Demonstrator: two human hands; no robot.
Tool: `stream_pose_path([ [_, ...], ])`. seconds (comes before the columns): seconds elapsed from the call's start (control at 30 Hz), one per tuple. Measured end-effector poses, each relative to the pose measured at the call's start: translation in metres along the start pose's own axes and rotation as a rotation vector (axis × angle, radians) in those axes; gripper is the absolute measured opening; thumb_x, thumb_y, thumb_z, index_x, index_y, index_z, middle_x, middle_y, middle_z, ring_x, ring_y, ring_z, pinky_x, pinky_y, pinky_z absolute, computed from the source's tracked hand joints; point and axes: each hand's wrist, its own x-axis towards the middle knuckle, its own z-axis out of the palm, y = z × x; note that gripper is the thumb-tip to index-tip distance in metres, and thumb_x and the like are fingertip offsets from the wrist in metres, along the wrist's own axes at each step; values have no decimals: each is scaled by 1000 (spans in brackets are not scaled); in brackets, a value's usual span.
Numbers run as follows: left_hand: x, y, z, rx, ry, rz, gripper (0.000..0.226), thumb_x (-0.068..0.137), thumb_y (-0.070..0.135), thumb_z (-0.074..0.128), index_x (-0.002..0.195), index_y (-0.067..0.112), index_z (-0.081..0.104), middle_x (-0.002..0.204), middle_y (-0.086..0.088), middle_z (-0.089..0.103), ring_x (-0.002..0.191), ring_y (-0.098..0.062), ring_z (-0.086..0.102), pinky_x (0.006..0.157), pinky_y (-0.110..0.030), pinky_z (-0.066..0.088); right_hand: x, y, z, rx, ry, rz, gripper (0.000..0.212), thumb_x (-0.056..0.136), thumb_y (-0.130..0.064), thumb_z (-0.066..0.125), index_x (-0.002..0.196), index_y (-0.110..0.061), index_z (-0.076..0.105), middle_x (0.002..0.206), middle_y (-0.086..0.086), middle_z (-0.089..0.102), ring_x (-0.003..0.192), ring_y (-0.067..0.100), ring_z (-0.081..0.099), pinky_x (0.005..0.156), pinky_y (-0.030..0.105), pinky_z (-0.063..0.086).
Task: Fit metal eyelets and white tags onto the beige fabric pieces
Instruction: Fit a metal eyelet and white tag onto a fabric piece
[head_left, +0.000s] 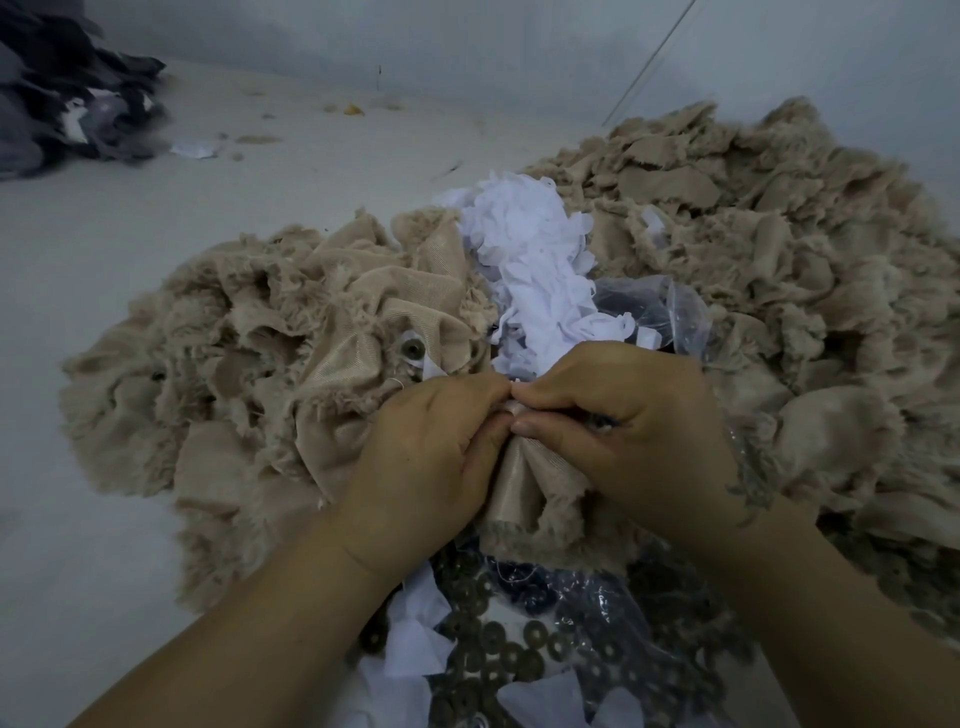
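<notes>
Left hand (426, 441) and right hand (618, 415) meet fingertip to fingertip, both pinching the top of one beige fabric piece (535, 493), which hangs between them. Metal eyelets (498, 644) lie below; white tags (530, 244) just beyond.

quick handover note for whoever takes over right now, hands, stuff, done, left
Left hand and right hand: both pinch the top of one beige piece, fingertips meeting; whether an eyelet is between them is hidden.
White tags: heap just beyond the hands.
Loose eyelets: near edge, between the forearms, among plastic bags.
Done: at least one piece in the left pile shows a fitted eyelet with a tag.
Left: probably the big right pile, where no eyelets show.
</notes>
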Motion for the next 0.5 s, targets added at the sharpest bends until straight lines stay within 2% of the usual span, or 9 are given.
stream_pose_path([
  [0.13, -2, -1, 1, 15, 33, -2, 24, 89, 13, 58, 95, -5, 73, 83, -15, 72, 78, -15, 54, 75, -20, 43, 0, -1, 4, -33, 32, -19, 15, 79, -10, 81, 92, -5, 79, 85, 6, 76, 79, 17, 72, 73, 31, 58],
  [0.23, -1, -2, 2, 36, 89, 45, 24, 88, 13, 61, 93, -7, 73, 86, -18, 73, 84, -19, 57, 83, -23, 45, 2, -5, -3, 24, 77, 12, 6, 85, -13, 78, 91, -12, 79, 83, -3, 76, 77, 6, 71, 71, 20, 56],
  [0.27, 0, -3, 1, 41, 107, 73, 24, 88, 12, 61, 93, -8, 73, 87, -19, 74, 86, -20, 58, 86, -22, 45, 4, -6, -8, 53, 130, 84, 7, 88, -20, 73, 87, -17, 79, 79, -8, 74, 73, 2, 70, 67, 18, 55],
  [0.33, 1, -4, 0, 56, 138, 115, 24, 86, 10, 62, 93, -10, 73, 87, -20, 74, 88, -21, 59, 91, -21, 44, 8, -3, -20, -9, 197, 336, 28, 92, -38, 61, 74, -22, 75, 65, -11, 71, 60, 5, 68, 59, 28, 57],
  [0.4, -1, -8, -2, 87, 159, 138, 24, 85, 10, 63, 93, -11, 72, 88, -21, 73, 89, -22, 59, 94, -19, 42, 12, 4, -30, -94, 51, 648, 46, 93, -49, 55, 65, -16, 71, 54, -3, 68, 50, 14, 66, 54, 34, 55],
  [0.47, -2, -10, -4, 105, 163, 163, 24, 85, 11, 64, 94, -10, 72, 89, -21, 73, 90, -22, 59, 95, -21, 43, 15, 8, -36, 83, -113, 941, 56, 92, -53, 54, 56, -13, 68, 50, 1, 66, 42, 15, 63, 45, 26, 48],
  [0.5, -2, -10, -4, 103, 165, 181, 24, 85, 11, 65, 96, -9, 72, 89, -21, 73, 90, -23, 60, 94, -23, 44, 16, 7, -37, 160, -191, 1030, 60, 92, -55, 53, 50, -13, 65, 46, 1, 63, 38, 14, 59, 42, 21, 44],
])
